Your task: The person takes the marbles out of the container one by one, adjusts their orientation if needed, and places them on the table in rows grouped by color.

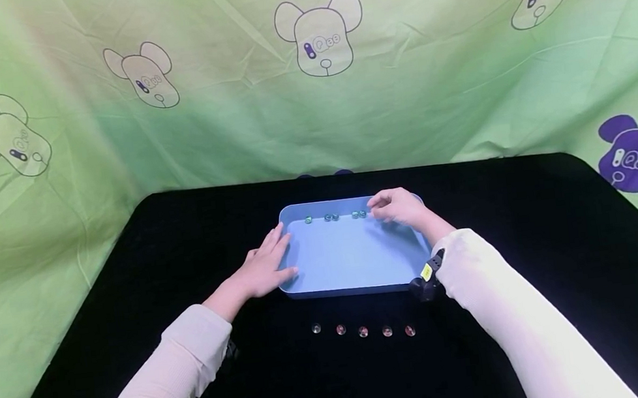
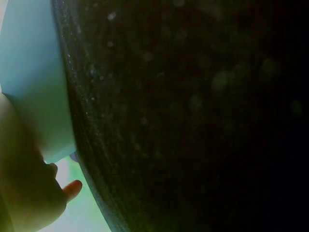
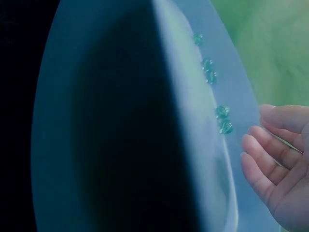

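Note:
A shallow blue tray [image 1: 355, 254] lies on the black table. Several green glass marbles [image 1: 328, 217] line its far wall, some touching in pairs; the right wrist view also shows these green marbles [image 3: 223, 112]. My left hand [image 1: 264, 264] rests on the tray's left rim with fingers spread and straight. The left wrist view catches only part of that hand [image 2: 29, 188] beside the tray's side [image 2: 36, 72]. Over the far right corner is my right hand [image 1: 399, 207], close to the rightmost green marble. Its fingers [image 3: 258, 166] are loosely bent, with nothing visible between them.
In front of the tray, several clear and reddish glass marbles [image 1: 364, 332] form a spaced row on the black tabletop [image 1: 256, 377]. A green curtain [image 1: 228, 130] with bear-head prints hangs behind the table. A black wrist device [image 1: 425, 285] overhangs the tray's near right corner.

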`<state>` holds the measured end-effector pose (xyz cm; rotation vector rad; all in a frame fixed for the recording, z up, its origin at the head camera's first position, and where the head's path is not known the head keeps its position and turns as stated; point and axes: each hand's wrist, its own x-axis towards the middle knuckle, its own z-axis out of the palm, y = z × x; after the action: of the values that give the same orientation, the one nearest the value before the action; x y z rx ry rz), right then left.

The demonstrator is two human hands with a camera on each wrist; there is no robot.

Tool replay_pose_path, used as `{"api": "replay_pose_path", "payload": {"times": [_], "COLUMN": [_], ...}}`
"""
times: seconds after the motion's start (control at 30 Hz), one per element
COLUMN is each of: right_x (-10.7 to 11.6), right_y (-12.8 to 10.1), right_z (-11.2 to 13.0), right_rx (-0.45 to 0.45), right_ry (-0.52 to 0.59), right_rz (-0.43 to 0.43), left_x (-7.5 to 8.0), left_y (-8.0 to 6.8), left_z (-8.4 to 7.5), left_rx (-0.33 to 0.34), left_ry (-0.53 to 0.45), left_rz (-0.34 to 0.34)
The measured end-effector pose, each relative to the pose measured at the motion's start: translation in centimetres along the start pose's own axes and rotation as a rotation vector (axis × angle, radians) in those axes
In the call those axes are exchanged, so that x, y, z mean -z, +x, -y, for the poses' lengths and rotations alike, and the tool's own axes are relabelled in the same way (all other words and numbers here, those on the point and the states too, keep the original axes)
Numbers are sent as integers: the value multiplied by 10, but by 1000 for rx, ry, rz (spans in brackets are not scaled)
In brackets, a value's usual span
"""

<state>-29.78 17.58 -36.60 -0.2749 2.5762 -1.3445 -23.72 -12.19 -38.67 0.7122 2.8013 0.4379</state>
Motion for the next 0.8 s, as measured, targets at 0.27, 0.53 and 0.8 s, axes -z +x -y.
{"api": "replay_pose_path", "payload": {"times": [0.27,0.53,0.8], "right_x": [-4,-6,-1], "right_y": [8,10,7], "right_z": [-9,-10,7], "right_rx": [10,37,19], "right_ry": [-48,-186,-201], "right_rz": [32,21,41], "left_x": [-1,-2,-1], "left_y": [2,2,0], "left_z": [2,3,0], "left_rx": [-3,-12,-8], "left_ry": [3,-11,-20], "left_rz": [-2,-13,-5]}}
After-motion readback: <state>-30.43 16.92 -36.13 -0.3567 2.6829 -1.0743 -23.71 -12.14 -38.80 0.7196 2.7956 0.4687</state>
